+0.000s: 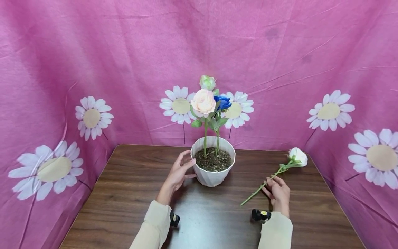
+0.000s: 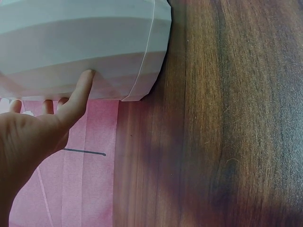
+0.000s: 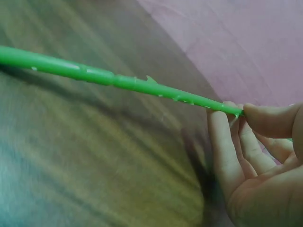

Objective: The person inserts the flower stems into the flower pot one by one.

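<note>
A white faceted flowerpot (image 1: 212, 178) filled with dark soil (image 1: 212, 159) stands on the table. A pale pink rose (image 1: 203, 103), a blue rose (image 1: 222, 103) and a greenish-white bud (image 1: 207, 82) stand upright in it on green stems. At the pot's left side, my left hand (image 1: 178, 173) rests with its fingers spread against the wall; in the left wrist view one fingertip (image 2: 88, 75) touches the pot low down. My right hand (image 1: 277, 193) pinches the stem of a white rose (image 1: 297, 157) between thumb and fingers, its bloom pointing away to the right. The green stem (image 3: 128, 82) slants above the table.
The brown wooden table (image 1: 130, 193) has its back edge just behind the pot. A pink curtain (image 1: 140, 52) printed with large daisies encloses the back and both sides. Black wrist cameras (image 1: 260, 215) sit at both cuffs.
</note>
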Demonstrator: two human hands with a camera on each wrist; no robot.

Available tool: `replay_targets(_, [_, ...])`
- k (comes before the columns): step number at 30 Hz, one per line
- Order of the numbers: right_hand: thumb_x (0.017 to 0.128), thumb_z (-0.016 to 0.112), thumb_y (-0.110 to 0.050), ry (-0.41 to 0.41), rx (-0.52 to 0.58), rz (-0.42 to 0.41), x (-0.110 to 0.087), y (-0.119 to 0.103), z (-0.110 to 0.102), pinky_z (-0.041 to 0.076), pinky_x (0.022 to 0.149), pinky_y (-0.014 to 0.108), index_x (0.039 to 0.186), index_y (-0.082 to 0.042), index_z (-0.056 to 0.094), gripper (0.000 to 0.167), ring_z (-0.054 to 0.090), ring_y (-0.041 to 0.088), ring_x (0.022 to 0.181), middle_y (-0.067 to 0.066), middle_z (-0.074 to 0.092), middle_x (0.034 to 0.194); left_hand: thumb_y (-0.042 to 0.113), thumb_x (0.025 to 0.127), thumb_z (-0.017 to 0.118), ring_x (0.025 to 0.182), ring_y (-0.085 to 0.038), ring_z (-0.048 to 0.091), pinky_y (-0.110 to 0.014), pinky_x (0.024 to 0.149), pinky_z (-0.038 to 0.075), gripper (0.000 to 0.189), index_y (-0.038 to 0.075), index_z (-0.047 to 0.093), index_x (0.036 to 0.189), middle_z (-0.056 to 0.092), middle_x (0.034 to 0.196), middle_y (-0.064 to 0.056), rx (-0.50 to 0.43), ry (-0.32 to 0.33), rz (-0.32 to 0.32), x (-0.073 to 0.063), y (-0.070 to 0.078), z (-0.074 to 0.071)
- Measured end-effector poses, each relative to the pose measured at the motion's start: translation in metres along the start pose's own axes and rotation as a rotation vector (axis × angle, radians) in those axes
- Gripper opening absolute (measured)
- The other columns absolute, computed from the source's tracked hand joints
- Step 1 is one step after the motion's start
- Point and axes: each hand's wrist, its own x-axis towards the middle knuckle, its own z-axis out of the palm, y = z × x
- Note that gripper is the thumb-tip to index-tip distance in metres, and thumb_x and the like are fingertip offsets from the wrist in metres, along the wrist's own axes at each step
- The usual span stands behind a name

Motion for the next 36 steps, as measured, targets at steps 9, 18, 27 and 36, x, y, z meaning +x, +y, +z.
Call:
replay_targets(9, [0.103, 0.05, 0.002, -0.023, 0.209, -0.006, 0.001, -0.018, 0.005, 0.062, 0.072, 0.026, 0.119, -0.01, 0.048, 0.02, 0.067, 0.007, 0.086, -0.009, 0.067, 0.087, 0.012, 0.1, 0.062, 0.124, -0.032, 0.048, -0.064, 0.09, 0.053, 0.052, 0.011, 0.041, 0.148, 0.04, 0.139, -0.021, 0.005, 0.014, 0.002, 0.0, 0.0, 0.0])
replay_targets(18, [0.101, 0.053, 0.005, -0.043, 0.356, -0.065, 0.001, -0.028, 0.015, 0.063, 0.071, 0.031, 0.116, -0.007, 0.049, 0.02, 0.068, 0.013, 0.087, 0.0, 0.068, 0.091, 0.011, 0.1, 0.062, 0.125, -0.034, 0.048, -0.064, 0.09, 0.053, 0.052, 0.011, 0.041, 0.148, 0.04, 0.138, -0.021, 0.0, 0.007, -0.002, 0.0, 0.001, 0.0])
replay_targets(27, [0.102, 0.054, 0.001, -0.065, 0.469, -0.055, -0.003, -0.039, 0.034, 0.063, 0.073, 0.034, 0.109, -0.009, 0.054, 0.012, 0.067, 0.016, 0.082, 0.003, 0.068, 0.09, 0.011, 0.1, 0.061, 0.129, -0.038, 0.044, -0.066, 0.092, 0.052, 0.054, 0.009, 0.038, 0.149, 0.035, 0.143, -0.027, 0.0, -0.006, -0.003, -0.001, 0.0, -0.001])
replay_targets(36, [0.102, 0.055, -0.001, -0.077, 0.531, -0.092, -0.008, -0.061, 0.045, 0.062, 0.068, 0.035, 0.109, -0.005, 0.055, 0.008, 0.065, 0.018, 0.079, 0.005, 0.067, 0.088, 0.011, 0.1, 0.061, 0.13, -0.039, 0.043, -0.065, 0.091, 0.052, 0.054, 0.01, 0.039, 0.149, 0.034, 0.145, -0.027, 0.0, -0.003, -0.004, 0.0, 0.0, -0.001])
